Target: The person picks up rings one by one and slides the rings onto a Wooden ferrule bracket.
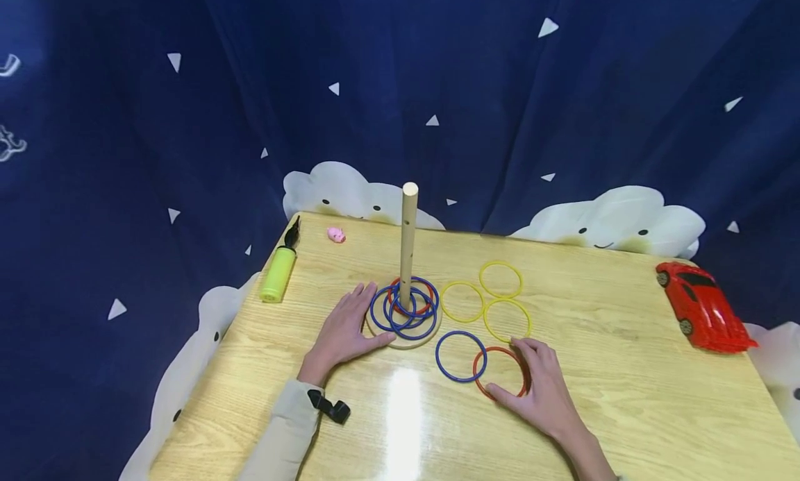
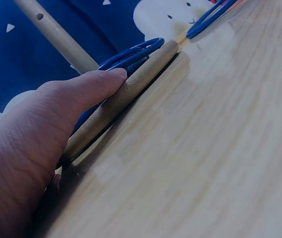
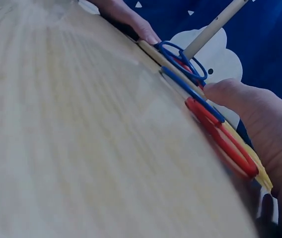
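The red ring (image 1: 501,372), a thin smooth plastic hoop, is lying flat on the table (image 1: 625,398) to the near right of the peg (image 1: 408,241), overlapping the blue ring (image 1: 461,356) beside it. The right hand (image 1: 542,391) is resting over its right side, fingers gently curved, thumb and fingertips touching the rim at two points; whether they are pinching it cannot be told. In the right wrist view the red ring (image 3: 220,136) is showing edge-on, glossy, against the thumb.

The peg is standing upright, a pale round wooden dowel with a small hole in its side, set in a flat wooden disc, the base (image 1: 406,341). Several blue hoops and one red one, the stacked rings (image 1: 406,306), are lying around the peg on the base. The left hand (image 1: 346,328) is lying flat on the table to the left of the peg, fingers straight, thumb pressing the edge of the base (image 2: 131,94).

Three yellow rings (image 1: 500,280) are lying to the right of the peg, beyond the red ring. The table is light wood grain with a shiny finish. To the far left of the peg are lying a green pump (image 1: 278,273) and a small pink toy (image 1: 336,234); far to the right, a red car (image 1: 703,306). Nothing is standing between the red ring and the peg except the blue ring.
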`<state>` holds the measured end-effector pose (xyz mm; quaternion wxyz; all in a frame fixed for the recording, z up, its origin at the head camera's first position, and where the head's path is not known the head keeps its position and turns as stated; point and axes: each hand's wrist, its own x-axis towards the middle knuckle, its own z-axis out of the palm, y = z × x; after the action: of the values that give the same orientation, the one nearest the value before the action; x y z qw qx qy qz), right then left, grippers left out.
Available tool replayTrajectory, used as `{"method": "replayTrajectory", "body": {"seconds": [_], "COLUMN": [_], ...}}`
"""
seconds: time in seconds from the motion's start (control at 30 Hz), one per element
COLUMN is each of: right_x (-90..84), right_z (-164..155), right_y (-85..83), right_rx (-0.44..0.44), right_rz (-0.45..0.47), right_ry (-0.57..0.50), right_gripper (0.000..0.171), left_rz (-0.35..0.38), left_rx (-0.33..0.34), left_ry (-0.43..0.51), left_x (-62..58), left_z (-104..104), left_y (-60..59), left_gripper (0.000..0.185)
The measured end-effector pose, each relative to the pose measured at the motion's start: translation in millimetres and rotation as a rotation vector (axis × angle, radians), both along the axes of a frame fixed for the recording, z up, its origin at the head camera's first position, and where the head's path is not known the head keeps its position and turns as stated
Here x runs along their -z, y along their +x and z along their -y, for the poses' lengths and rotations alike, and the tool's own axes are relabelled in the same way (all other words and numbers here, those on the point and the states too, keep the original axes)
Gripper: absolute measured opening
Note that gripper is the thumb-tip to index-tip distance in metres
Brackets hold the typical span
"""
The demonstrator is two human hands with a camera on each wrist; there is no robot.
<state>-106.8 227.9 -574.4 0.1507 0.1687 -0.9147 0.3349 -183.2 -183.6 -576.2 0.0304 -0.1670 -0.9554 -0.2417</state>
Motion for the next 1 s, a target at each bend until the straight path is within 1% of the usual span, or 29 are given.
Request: {"method": "replayTrajectory", "body": {"seconds": [0.17,0.3,0.67,0.87,1.0], "right_x": [2.8,3.1,7.3,6.5,5.4], "right_z": [-2.4,-4.1,-4.5,-5.5,-7.3], "right_y": [5.1,6.4,7.4,9.0,9.9], "right_rx": [0.028,0.028,0.014,-0.002,-0.010], "right_rz": [0.002,0.000,-0.024,-0.025,-0.003], "right_ry": [0.048,0.072,0.077,0.074,0.080], "right_gripper": [0.095,0.094,0.089,0.087,0.092], "left_rz": [0.002,0.004,-0.002,0.014,0.014], "left_rx": [-0.001,-0.003,-0.001,-0.012,-0.016], "left_ry": [0.003,-0.005,-0.005,-0.002,0.000], "left_x": [0.7,2.4,3.6,2.0,0.6], "left_z": [-0.9,-0.9,0.0,-0.4,-0.7], "left_y": [0.6,1.2,0.7,3.2,3.0], "left_gripper": [0.118,0.118,0.118,0.119,0.118]}}
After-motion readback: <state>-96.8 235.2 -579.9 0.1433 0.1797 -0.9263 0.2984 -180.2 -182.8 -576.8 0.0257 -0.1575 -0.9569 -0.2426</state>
